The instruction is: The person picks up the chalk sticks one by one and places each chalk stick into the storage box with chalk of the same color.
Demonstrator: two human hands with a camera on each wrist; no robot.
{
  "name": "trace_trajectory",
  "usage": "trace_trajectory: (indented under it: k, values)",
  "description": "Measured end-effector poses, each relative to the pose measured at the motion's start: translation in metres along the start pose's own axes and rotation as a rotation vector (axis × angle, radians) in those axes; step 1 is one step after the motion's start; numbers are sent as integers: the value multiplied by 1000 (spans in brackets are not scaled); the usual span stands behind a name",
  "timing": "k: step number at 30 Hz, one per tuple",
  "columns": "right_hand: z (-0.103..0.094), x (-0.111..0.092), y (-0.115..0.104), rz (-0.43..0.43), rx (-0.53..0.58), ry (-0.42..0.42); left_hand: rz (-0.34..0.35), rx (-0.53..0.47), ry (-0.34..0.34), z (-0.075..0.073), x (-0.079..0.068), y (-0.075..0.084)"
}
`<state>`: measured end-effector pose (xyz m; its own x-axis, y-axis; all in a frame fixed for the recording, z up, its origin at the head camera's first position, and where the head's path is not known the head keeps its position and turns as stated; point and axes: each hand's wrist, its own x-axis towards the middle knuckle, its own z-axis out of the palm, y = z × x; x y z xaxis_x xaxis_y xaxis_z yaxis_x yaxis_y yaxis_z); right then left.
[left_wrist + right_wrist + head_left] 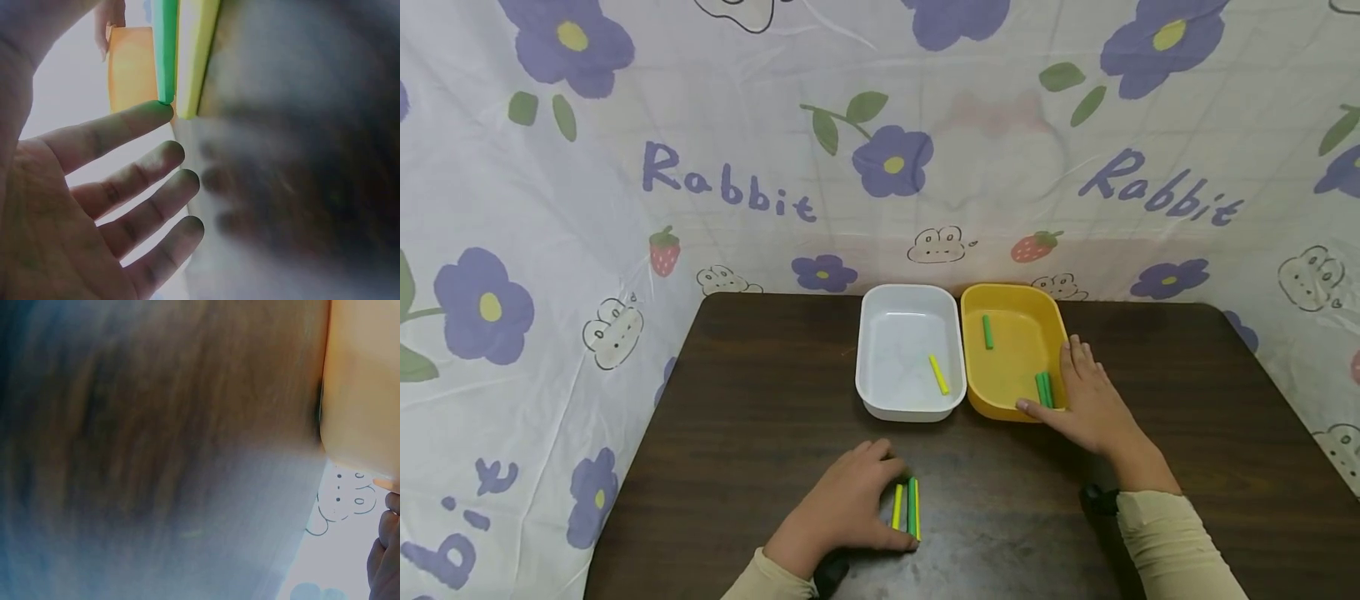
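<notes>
Purple lettering reads "Rabbit" twice across the white printed cloth behind the dark wood-grain desk; partial letters, "b" clearest, at lower left. Print also shows purple flowers, strawberries and outlined rabbit faces.

Left hand: over the desk, fingers spread; index fingertip touches one end of a slim green stick, thumb tip by its near end. Yellow stick lies just to its left, a second yellow one close along its right.

Right hand: rests on the near right corner of a yellow rounded rectangular bin, thumb and fingers spread apart, thumb at the near rim. Inside: a lone green stick toward the far left, two green sticks side by side near that corner.

White rounded rectangular bin: just left of the yellow bin; one yellow stick inside, tilted.
</notes>
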<state>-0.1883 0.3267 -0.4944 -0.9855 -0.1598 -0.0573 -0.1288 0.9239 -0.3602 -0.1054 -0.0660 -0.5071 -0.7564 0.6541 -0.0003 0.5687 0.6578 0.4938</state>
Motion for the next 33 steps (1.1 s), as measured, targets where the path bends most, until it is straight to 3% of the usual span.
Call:
trace_trajectory:
  k: [13, 33]
  values:
    - [-2, 0, -1, 6, 10, 3, 64, -12, 119, -14, 12, 8]
    - [0, 1, 0, 4, -4, 5, 101, -6, 220, -25, 25, 17]
